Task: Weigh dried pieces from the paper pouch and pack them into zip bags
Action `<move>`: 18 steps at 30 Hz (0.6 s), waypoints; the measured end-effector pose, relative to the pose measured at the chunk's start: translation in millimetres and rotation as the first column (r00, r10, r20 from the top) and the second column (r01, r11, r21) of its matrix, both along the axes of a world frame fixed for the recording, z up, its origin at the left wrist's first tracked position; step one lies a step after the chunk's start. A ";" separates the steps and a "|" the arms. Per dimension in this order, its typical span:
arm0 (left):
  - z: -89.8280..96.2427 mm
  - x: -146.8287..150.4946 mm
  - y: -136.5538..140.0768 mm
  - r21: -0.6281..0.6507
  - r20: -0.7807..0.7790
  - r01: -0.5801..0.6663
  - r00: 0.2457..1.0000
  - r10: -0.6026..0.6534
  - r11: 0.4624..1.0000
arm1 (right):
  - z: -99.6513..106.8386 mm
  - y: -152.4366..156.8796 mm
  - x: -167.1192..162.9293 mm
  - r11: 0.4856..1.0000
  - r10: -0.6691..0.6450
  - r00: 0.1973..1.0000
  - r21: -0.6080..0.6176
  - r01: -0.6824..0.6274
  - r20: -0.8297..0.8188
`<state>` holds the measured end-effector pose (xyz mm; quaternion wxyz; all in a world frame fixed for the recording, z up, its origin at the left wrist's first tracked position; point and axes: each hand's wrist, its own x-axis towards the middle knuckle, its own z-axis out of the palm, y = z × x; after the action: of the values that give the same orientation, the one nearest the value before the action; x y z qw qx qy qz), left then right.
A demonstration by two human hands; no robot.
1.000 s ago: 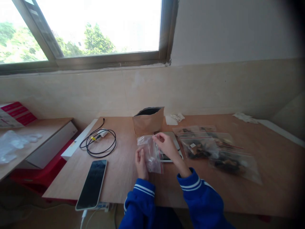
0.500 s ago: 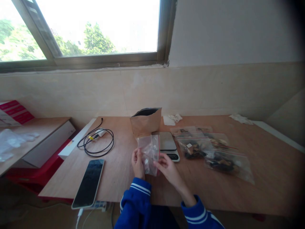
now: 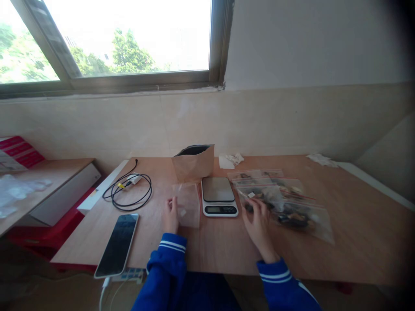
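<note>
My left hand (image 3: 171, 217) is closed on the left edge of a clear zip-lock bag (image 3: 189, 209) that looks flat, with a small white label. To its right is a white kitchen scale (image 3: 219, 195) with a bare metal plate and a dark display panel. My right hand (image 3: 258, 224) reaches over a zip-lock bag (image 3: 274, 194) of dark and brown dried pieces. Its fingertips touch the bag, thumb and fingers apart; part of the bag is hidden under them. An open brown paper pouch (image 3: 194, 164) stands upright behind the scale.
More filled zip-lock bags (image 3: 295, 218) lie at right. A coiled black cable (image 3: 147, 201) and a phone (image 3: 117, 246) on a white charging lead are at left. Crumpled white tissue (image 3: 237, 159) lies by the wall. A side table (image 3: 73, 166) stands left.
The clear bag has moved left and down onto the table, away from the scale. My right hand has left it and moved right to the filled bags. The view has shifted slightly.
</note>
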<state>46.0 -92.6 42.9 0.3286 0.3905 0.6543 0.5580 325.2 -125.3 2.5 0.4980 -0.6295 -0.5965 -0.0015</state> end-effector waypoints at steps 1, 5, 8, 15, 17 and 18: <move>0.5 -0.9 0.6 -0.036 -0.091 -0.012 0.996 0.009 0.999 | -5.1 3.1 9.4 0.999 -0.050 0.994 0.009 0.049 0.101; 3.0 9.5 -4.5 0.010 -0.556 -0.129 0.824 0.113 0.992 | -20.2 6.8 24.8 0.989 -0.120 0.933 -0.041 0.143 0.340; 2.7 18.5 -8.8 0.032 -0.764 -0.036 0.643 0.048 0.999 | -22.4 5.4 22.6 0.982 -0.146 0.915 -0.057 0.180 0.377; -25.0 19.1 -10.5 -0.200 -0.846 0.252 0.443 -0.297 0.947 | -19.0 4.7 23.7 0.986 -0.151 0.930 -0.018 0.167 0.335; -34.0 21.5 -14.0 -0.187 -0.851 0.214 0.452 -0.267 0.959 | -19.2 4.2 24.5 0.985 -0.151 0.933 -0.024 0.168 0.326; -37.1 23.4 -15.8 -0.172 -0.852 0.199 0.462 -0.247 0.965 | -19.2 3.9 24.7 0.985 -0.152 0.936 -0.028 0.169 0.317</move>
<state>69.4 -108.3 5.8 0.0348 0.6914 0.6865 0.2223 349.9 -121.4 -16.7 0.3778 -0.6812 -0.6143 -0.1260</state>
